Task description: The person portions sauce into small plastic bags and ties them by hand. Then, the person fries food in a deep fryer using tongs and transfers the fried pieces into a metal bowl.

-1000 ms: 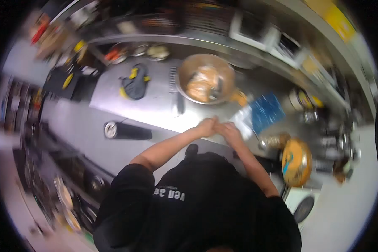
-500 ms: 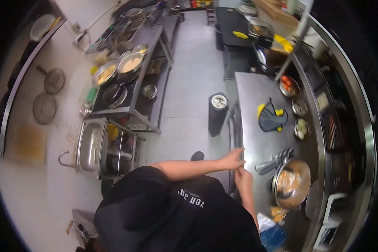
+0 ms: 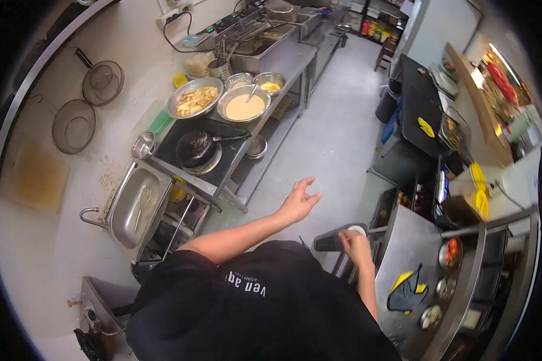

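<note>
My left hand (image 3: 300, 201) is held out over the floor of the aisle, its fingers apart and nothing in it. Near the grey bin (image 3: 328, 242) with a white round top is my right hand (image 3: 356, 245), its fingers loosely bent and pointing down. I see nothing between them, though the palm is hidden. The hand overlaps the bin in view; I cannot tell whether they touch. To its right, a dark grey and yellow cloth item (image 3: 407, 292) lies on the steel table (image 3: 397, 256).
At the left stand a sink (image 3: 125, 207) with a whisk, a black frying pan (image 3: 196, 148) on a burner, a bowl of pale batter (image 3: 245, 104) and a bowl of sliced food (image 3: 194, 101). Bowls of tomatoes (image 3: 450, 253) and pale round food (image 3: 430, 317) are at the right.
My hands, together at the steel table's edge before, are now apart; the left is over the aisle. The view has turned left toward the stove, and the steel bowl on the table is out of sight.
</note>
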`<action>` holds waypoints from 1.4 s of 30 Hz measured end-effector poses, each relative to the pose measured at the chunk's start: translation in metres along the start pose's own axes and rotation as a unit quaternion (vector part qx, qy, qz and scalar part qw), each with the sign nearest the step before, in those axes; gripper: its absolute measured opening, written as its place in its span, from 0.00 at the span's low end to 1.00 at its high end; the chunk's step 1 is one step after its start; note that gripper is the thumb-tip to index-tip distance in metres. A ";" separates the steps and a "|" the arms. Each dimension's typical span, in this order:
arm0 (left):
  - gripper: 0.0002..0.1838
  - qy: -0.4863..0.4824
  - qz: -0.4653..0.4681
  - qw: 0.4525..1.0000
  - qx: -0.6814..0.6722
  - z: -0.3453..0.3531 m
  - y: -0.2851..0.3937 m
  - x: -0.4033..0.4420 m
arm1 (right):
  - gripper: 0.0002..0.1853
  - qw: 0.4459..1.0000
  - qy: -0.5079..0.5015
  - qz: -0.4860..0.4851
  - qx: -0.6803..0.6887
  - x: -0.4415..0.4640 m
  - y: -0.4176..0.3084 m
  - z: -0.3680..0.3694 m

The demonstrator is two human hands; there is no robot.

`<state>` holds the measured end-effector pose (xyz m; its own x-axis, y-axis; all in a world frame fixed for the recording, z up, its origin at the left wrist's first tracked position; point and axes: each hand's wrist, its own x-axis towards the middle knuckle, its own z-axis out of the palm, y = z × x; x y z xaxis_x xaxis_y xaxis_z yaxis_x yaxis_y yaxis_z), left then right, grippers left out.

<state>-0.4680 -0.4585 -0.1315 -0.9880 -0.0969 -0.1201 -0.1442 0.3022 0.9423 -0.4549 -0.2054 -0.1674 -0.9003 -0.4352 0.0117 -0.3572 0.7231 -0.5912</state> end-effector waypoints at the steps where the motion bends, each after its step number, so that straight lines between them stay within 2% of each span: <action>1: 0.31 0.005 -0.010 1.000 -0.002 -0.008 0.003 0.020 | 0.10 0.998 -0.029 0.011 -0.056 0.026 0.006 -0.013; 3: 0.31 0.020 0.008 0.999 -0.040 -0.016 0.010 0.064 | 0.10 0.999 0.024 -0.018 -0.038 0.074 0.038 -0.024; 7: 0.31 0.019 0.040 0.997 -0.067 -0.027 0.040 0.158 | 0.11 0.996 0.073 0.010 -0.052 0.178 0.082 -0.071; 10: 0.31 0.032 0.061 0.993 -0.094 -0.036 0.042 0.244 | 0.11 0.996 0.070 0.017 -0.046 0.269 0.114 -0.099; 13: 0.30 0.073 0.087 0.984 -0.135 -0.063 0.056 0.334 | 0.11 0.997 0.071 -0.022 0.003 0.381 0.145 -0.121; 14: 0.30 0.091 0.056 0.981 -0.162 -0.076 0.066 0.358 | 0.11 0.998 0.058 -0.038 0.007 0.422 0.147 -0.129; 16: 0.29 0.137 -0.008 0.965 -0.223 -0.103 0.081 0.407 | 0.11 0.996 0.030 -0.083 0.018 0.510 0.129 -0.139; 17: 0.29 0.151 -0.008 0.964 -0.221 -0.117 0.086 0.430 | 0.10 0.993 0.013 -0.113 0.029 0.556 0.114 -0.141; 19: 0.27 0.184 -0.023 0.910 -0.370 -0.144 0.096 0.465 | 0.10 0.974 -0.001 -0.224 0.033 0.645 0.069 -0.143; 20: 0.22 0.226 -0.015 0.895 -0.383 -0.155 0.094 0.480 | 0.10 0.960 -0.016 -0.276 0.038 0.691 0.045 -0.139; 21: 0.22 0.239 -0.019 0.891 -0.386 -0.165 0.090 0.492 | 0.11 0.945 -0.014 -0.323 0.051 0.729 0.013 -0.139; 24: 0.12 0.328 0.042 0.816 -0.474 -0.201 0.076 0.525 | 0.09 0.891 -0.001 -0.449 0.075 0.845 -0.072 -0.121; 27: 0.13 0.396 0.041 0.771 -0.497 -0.251 0.061 0.563 | 0.09 0.874 0.031 -0.476 0.093 0.939 -0.141 -0.083; 28: 0.18 0.425 0.043 0.761 -0.488 -0.268 0.056 0.579 | 0.09 0.874 0.028 -0.479 0.078 0.963 -0.159 -0.069; 29: 0.18 0.430 0.043 0.760 -0.486 -0.286 0.049 0.594 | 0.09 0.872 0.024 -0.481 0.081 0.981 -0.174 -0.055; 31: 0.25 0.469 0.038 0.752 -0.461 -0.322 0.034 0.625 | 0.10 0.871 0.016 -0.486 -0.072 1.012 -0.203 -0.028; 32: 0.30 0.463 0.026 0.755 -0.463 -0.338 0.024 0.641 | 0.11 0.877 -0.003 -0.475 -0.080 1.028 -0.218 -0.014; 33: 0.30 0.466 0.026 0.749 -0.470 -0.345 0.026 0.651 | 0.12 0.881 -0.026 -0.463 -0.092 1.042 -0.227 0.003; 36: 0.40 0.494 -0.060 0.791 -0.355 -0.368 0.031 0.681 | 0.11 0.865 -0.150 -0.449 -0.166 1.072 -0.260 0.024; 37: 0.44 0.531 -0.098 0.786 -0.302 -0.371 0.034 0.693 | 0.12 0.853 -0.165 -0.461 -0.181 1.079 -0.265 0.032; 39: 0.46 0.512 -0.188 0.822 -0.163 -0.374 0.051 0.701 | 0.13 0.842 -0.199 -0.466 -0.187 1.088 -0.275 0.043; 41: 0.47 0.466 -0.229 0.855 -0.010 -0.372 0.065 0.708 | 0.14 0.811 -0.240 -0.484 -0.226 1.095 -0.280 0.043; 42: 0.45 0.463 -0.248 0.851 0.002 -0.374 0.067 0.713 | 0.14 0.797 -0.270 -0.479 -0.250 1.105 -0.283 0.048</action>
<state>-1.1613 -0.8616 -0.0368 -0.3389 -0.9188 -0.2022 -0.5326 0.0102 0.8463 -1.3369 -0.9160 -0.0258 0.0364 -0.9858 -0.1637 -0.9923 -0.0162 -0.1230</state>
